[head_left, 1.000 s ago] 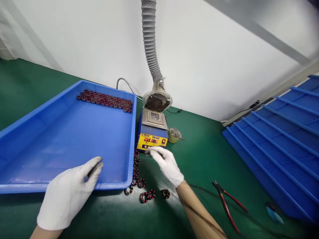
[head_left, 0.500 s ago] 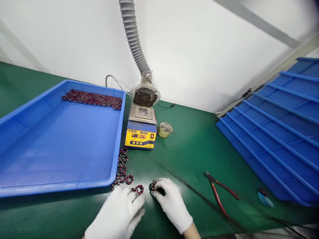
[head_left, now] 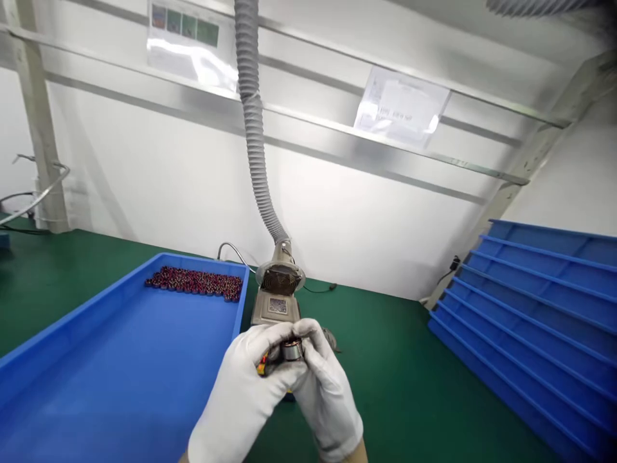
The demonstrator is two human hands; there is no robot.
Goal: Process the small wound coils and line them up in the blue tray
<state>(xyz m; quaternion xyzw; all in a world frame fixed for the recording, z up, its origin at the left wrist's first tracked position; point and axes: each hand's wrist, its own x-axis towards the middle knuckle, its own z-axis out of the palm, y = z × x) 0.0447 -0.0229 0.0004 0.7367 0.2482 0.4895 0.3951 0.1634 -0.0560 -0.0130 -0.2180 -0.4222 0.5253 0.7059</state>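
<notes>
My left hand (head_left: 245, 386) and my right hand (head_left: 328, 386), both in white gloves, meet in front of the soldering pot (head_left: 277, 305). Between their fingertips is a small metal-sided ring with copper on top, which looks like a motor stator (head_left: 292, 350). Fingers of both hands are closed about it, the left from its left side and the right from its right. A dark piece shows beside it within the left fingers; I cannot tell what it is. The pot's yellow front is mostly hidden behind the hands.
Left of the hands lies a large blue tray (head_left: 144, 360), with many dark red and black stators (head_left: 197, 283) packed at its far end. A grey duct hose (head_left: 255, 141) comes down behind the pot. Blue trays (head_left: 530, 321) lean at the right on the green table (head_left: 390, 386).
My view has tilted up towards the wall. Both hands have risen from the table and come together, with a stator now held between them. The pliers and the loose stators are out of view.
</notes>
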